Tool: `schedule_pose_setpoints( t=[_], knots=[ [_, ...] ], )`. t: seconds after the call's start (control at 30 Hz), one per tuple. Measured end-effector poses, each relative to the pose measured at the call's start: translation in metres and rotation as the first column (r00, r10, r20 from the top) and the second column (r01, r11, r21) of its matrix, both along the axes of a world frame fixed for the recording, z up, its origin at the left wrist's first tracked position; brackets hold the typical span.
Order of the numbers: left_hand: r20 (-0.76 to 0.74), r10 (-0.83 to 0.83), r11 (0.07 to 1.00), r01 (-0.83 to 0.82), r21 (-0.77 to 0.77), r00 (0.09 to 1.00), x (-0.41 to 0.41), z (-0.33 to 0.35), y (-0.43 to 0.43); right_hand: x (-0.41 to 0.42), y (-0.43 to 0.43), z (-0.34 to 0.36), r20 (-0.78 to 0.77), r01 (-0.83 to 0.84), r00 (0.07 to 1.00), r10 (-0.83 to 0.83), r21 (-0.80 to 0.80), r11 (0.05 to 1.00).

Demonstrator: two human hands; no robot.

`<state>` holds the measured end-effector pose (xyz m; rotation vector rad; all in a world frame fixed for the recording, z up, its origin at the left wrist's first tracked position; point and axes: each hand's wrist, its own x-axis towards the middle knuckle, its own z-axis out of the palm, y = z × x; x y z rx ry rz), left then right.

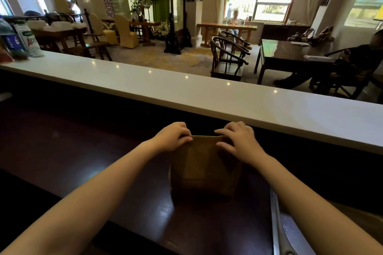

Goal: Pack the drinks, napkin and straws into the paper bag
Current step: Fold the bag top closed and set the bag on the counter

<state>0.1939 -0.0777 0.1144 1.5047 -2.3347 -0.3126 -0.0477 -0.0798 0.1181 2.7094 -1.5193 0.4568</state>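
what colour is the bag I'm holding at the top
Plain brown, with no print visible, on the paper bag; the head view shows it, though dimly lit.

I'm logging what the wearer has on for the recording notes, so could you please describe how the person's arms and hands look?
Both forearms are bare as far as the view shows: no sleeves visible. The left hand and right hand wear no gloves, and I can see no rings, watch or bracelet on either wrist. Any upper-arm clothing lies outside the picture.

A brown paper bag stands upright on the dark, glossy wooden counter.
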Motion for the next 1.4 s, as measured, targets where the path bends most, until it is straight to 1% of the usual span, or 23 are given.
schedule_pose_setpoints(
  t=[0.07, 0.17, 0.23, 0.3, 0.33, 0.43, 0.5, 0.6, 0.7, 0.73, 0.8, 0.87, 0.93, 0.97, 1.0, 1.03, 1.07, 1.1, 1.17, 1.23, 1.33, 1.37, 1.4],
  knots=[
    [0.017, -0.007, 1.0, 0.006, 0.028, 1.0, -0.001, 0.004, -0.001, 0.025, 0.001, 0.005, -0.025, -0.065, 0.997, 0.066, 0.04, 0.997],
    [0.009, -0.043, 0.997, 0.042, 0.059, 0.999, 0.002, 0.007, -0.003, 0.054, -0.001, 0.002, -0.013, -0.065, 0.998, 0.066, 0.075, 0.995],
    [-0.009, -0.048, 0.996, 0.048, 0.074, 0.999, 0.006, 0.007, -0.006, 0.057, -0.008, 0.006, 0.038, -0.039, 0.999, 0.033, 0.187, 0.982],
    [-0.022, -0.031, 0.995, 0.033, 0.091, 0.999, 0.011, 0.007, -0.009, 0.051, -0.016, 0.012, 0.045, -0.032, 0.999, 0.019, 0.303, 0.952],
    [-0.025, -0.025, 0.994, 0.027, 0.101, 0.999, 0.012, 0.007, -0.011, 0.045, -0.02, 0.014, 0.041, -0.037, 0.999, 0.025, 0.334, 0.942],
    [-0.079, 0.012, 0.988, 0.0, 0.157, 0.997, 0.017, 0.004, -0.013, 0.021, -0.028, 0.013, 0.039, -0.069, 0.997, 0.059, 0.335, 0.94],
    [-0.114, 0.062, 0.977, -0.038, 0.208, 0.992, 0.017, 0.002, -0.012, 0.007, -0.029, 0.01, 0.044, -0.063, 0.998, 0.051, 0.341, 0.938],
    [-0.142, 0.125, 0.961, -0.084, 0.265, 0.982, 0.017, 0.001, -0.01, -0.01, -0.026, 0.008, 0.143, -0.052, 0.99, -0.007, 0.406, 0.912],
    [-0.217, 0.17, 0.948, -0.1, 0.303, 0.961, 0.023, 0.002, -0.006, -0.025, -0.026, 0.002, 0.254, -0.036, 0.963, -0.09, 0.452, 0.891],
    [-0.25, 0.185, 0.942, -0.099, 0.321, 0.95, 0.024, 0.002, -0.005, -0.028, -0.025, 0.0, 0.308, -0.03, 0.942, -0.134, 0.473, 0.881],
    [-0.346, 0.232, 0.928, -0.1, 0.359, 0.909, 0.023, 0.0, 0.0, -0.03, -0.023, -0.005, 0.448, -0.018, 0.858, -0.252, 0.515, 0.857],
    [-0.496, 0.322, 0.902, -0.102, 0.419, 0.806, 0.02, -0.004, 0.003, -0.025, -0.022, -0.007, 0.56, -0.017, 0.743, -0.367, 0.564, 0.825],
    [-0.631, 0.412, 0.872, -0.085, 0.481, 0.657, 0.017, -0.008, 0.002, -0.019, -0.022, -0.007, 0.634, -0.052, 0.618, -0.464, 0.622, 0.781],
    [-0.67, 0.445, 0.862, -0.081, 0.501, 0.595, 0.015, -0.009, 0.002, -0.016, -0.023, -0.007, 0.654, -0.077, 0.56, -0.508, 0.652, 0.754],
    [-0.687, 0.471, 0.852, -0.084, 0.517, 0.553, 0.013, -0.01, 0.001, -0.014, -0.023, -0.007, 0.662, -0.099, 0.511, -0.548, 0.679, 0.728],
    [-0.688, 0.487, 0.845, -0.093, 0.526, 0.538, 0.012, -0.011, 0.001, -0.013, -0.023, -0.008, 0.659, -0.115, 0.475, -0.583, 0.703, 0.701],
    [-0.677, 0.489, 0.845, -0.105, 0.524, 0.55, 0.011, -0.012, 0.001, -0.011, -0.023, -0.01, 0.652, -0.127, 0.441, -0.617, 0.726, 0.676],
    [-0.659, 0.471, 0.852, -0.108, 0.512, 0.587, 0.012, -0.012, 0.001, -0.009, -0.022, -0.013, 0.647, -0.142, 0.394, -0.653, 0.745, 0.652],
    [-0.596, 0.407, 0.875, -0.109, 0.472, 0.692, 0.013, -0.011, 0.001, -0.005, -0.022, -0.02, 0.624, -0.17, 0.288, -0.726, 0.78, 0.603],
    [-0.522, 0.351, 0.902, -0.13, 0.413, 0.778, 0.015, -0.009, 0.0, -0.002, -0.022, -0.023, 0.592, -0.184, 0.226, -0.774, 0.806, 0.563],
    [-0.432, 0.263, 0.934, -0.117, 0.337, 0.863, 0.016, -0.005, 0.001, 0.001, -0.02, -0.024, 0.564, -0.191, 0.201, -0.801, 0.825, 0.533],
    [-0.407, 0.251, 0.936, -0.113, 0.334, 0.878, 0.017, -0.006, 0.0, 0.002, -0.02, -0.023, 0.568, -0.195, 0.197, -0.799, 0.822, 0.536],
    [-0.409, 0.262, 0.931, -0.116, 0.347, 0.874, 0.018, -0.007, 0.0, 0.003, -0.019, -0.023, 0.573, -0.194, 0.197, -0.796, 0.818, 0.541]
  ],
)
